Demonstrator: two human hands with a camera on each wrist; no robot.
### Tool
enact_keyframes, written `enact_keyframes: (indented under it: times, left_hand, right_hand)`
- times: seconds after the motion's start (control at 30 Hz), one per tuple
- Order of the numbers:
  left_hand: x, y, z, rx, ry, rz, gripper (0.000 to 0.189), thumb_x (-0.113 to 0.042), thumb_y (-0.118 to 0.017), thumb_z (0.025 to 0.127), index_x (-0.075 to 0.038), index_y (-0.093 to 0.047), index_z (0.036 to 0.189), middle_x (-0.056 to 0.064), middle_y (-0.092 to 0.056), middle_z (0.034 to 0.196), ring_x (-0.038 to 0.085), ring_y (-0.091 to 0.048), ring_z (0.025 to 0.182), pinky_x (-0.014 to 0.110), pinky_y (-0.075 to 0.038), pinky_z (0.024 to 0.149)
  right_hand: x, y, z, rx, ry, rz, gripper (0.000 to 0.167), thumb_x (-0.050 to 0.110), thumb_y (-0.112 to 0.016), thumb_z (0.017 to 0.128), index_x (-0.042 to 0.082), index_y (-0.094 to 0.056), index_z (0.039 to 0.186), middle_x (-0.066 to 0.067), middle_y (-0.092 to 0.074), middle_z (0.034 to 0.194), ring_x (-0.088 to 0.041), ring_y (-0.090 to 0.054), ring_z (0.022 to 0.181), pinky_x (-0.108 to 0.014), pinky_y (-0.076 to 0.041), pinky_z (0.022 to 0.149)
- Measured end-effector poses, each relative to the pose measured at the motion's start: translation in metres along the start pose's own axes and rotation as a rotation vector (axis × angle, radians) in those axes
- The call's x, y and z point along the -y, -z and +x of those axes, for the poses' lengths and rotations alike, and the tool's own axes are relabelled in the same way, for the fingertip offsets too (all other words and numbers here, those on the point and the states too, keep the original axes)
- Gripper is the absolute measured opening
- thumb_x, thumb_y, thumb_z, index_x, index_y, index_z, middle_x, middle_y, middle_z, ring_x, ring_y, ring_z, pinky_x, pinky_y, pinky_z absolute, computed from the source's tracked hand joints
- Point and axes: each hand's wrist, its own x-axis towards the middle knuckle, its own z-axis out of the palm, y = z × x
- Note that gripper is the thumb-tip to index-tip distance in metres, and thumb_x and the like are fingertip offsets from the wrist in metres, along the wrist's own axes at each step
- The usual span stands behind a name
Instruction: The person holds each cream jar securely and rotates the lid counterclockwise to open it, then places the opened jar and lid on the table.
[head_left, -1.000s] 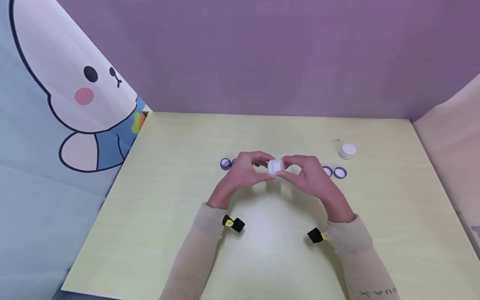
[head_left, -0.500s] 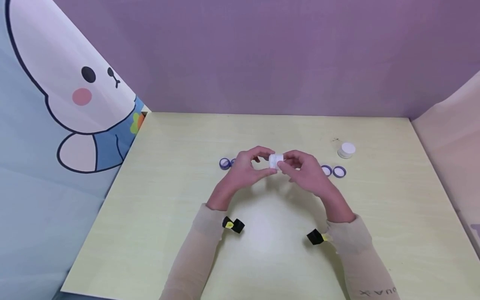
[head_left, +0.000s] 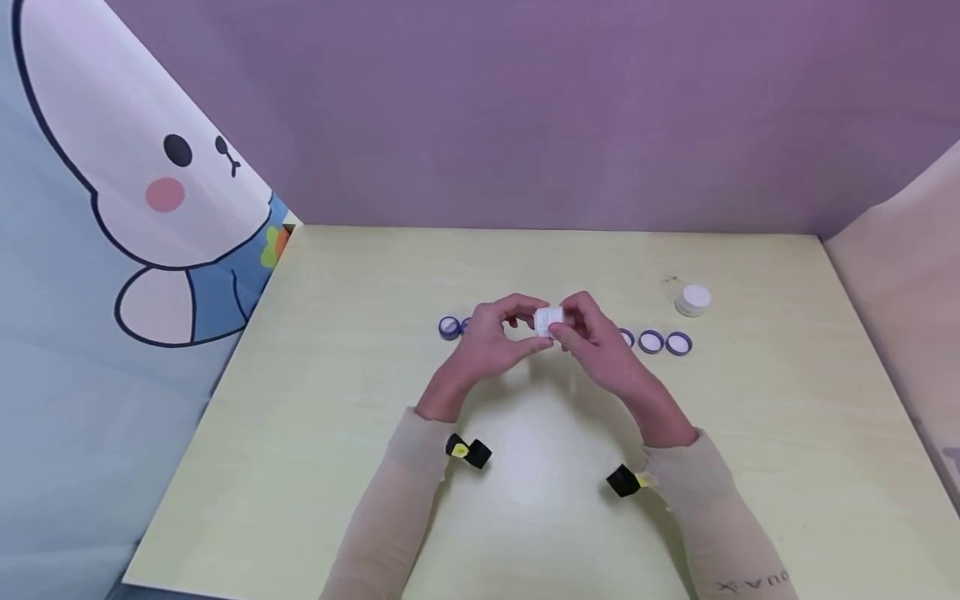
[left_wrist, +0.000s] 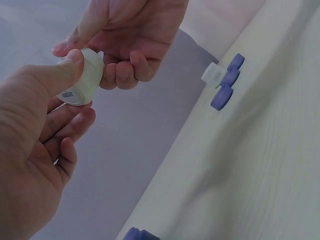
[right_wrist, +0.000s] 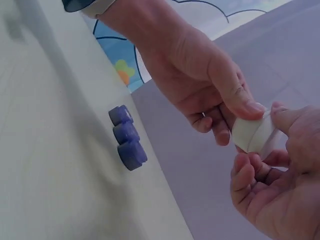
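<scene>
Both hands hold a small white jar [head_left: 548, 321] above the middle of the table. In the left wrist view the jar [left_wrist: 86, 80] is tilted, with small print near one edge. My left hand [head_left: 491, 337] grips its left part between thumb and fingers. My right hand [head_left: 596, 342] pinches the other end, thumb on the near side. A seam between two white parts shows on the jar [right_wrist: 252, 131] in the right wrist view. The fingers hide some of it.
On the table [head_left: 360, 467], several purple-rimmed round pieces lie in two groups: a right row [head_left: 651, 341] and a left group [head_left: 448, 327] partly behind my left hand. A second white jar [head_left: 693, 300] stands at the back right. A purple wall rises behind.
My right hand shifts left and re-forms its hold on the jar, its thumb now in front. Another purple piece of the right row comes into sight. The left hand stays nearly still.
</scene>
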Motion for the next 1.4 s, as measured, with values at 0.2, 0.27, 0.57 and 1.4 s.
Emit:
enact_keyframes:
  times: [0.2,0.27,0.57,1.4]
  left_hand:
    - [0.006,-0.001,0.000,-0.014,-0.009,-0.096,0.037,-0.009,-0.083,0.077,-0.006,-0.068,0.111,0.001,-0.070,0.100,0.012,-0.065,0.086,0.054,-0.050,0.075]
    - [0.008,-0.001,0.000,-0.014,-0.013,-0.134,0.038,-0.007,-0.083,0.077,-0.004,-0.068,0.111,0.003,-0.070,0.102,0.014,-0.065,0.087,0.058,-0.050,0.077]
    - [0.011,-0.002,0.002,0.005,-0.002,-0.224,0.040,-0.002,-0.083,0.075,0.000,-0.068,0.112,0.009,-0.069,0.103,0.019,-0.067,0.087,0.057,-0.051,0.080]
    - [0.004,-0.031,-0.004,0.028,-0.026,-0.069,0.012,-0.013,-0.029,0.107,-0.003,-0.030,0.114,0.014,-0.044,0.079,0.016,-0.040,0.069,0.027,-0.035,0.063]
  right_hand:
    - [0.022,-0.002,-0.004,0.009,0.080,-0.129,0.021,-0.002,-0.051,0.099,-0.007,-0.040,0.116,-0.015,-0.050,0.090,-0.024,-0.044,0.077,-0.025,-0.038,0.064]
    - [0.026,-0.003,-0.005,0.015,0.102,-0.172,0.021,-0.003,-0.051,0.098,-0.008,-0.039,0.116,-0.015,-0.049,0.089,-0.024,-0.044,0.075,-0.025,-0.038,0.063]
    - [0.027,-0.003,-0.006,-0.010,0.277,-0.243,0.022,-0.011,-0.055,0.093,-0.013,-0.041,0.111,-0.010,-0.048,0.080,-0.018,-0.041,0.067,-0.024,-0.035,0.057]
    - [-0.003,-0.025,-0.003,-0.149,0.140,-0.171,0.018,0.006,-0.047,0.102,-0.002,-0.036,0.114,-0.012,-0.048,0.083,-0.022,-0.044,0.073,-0.030,-0.038,0.062]
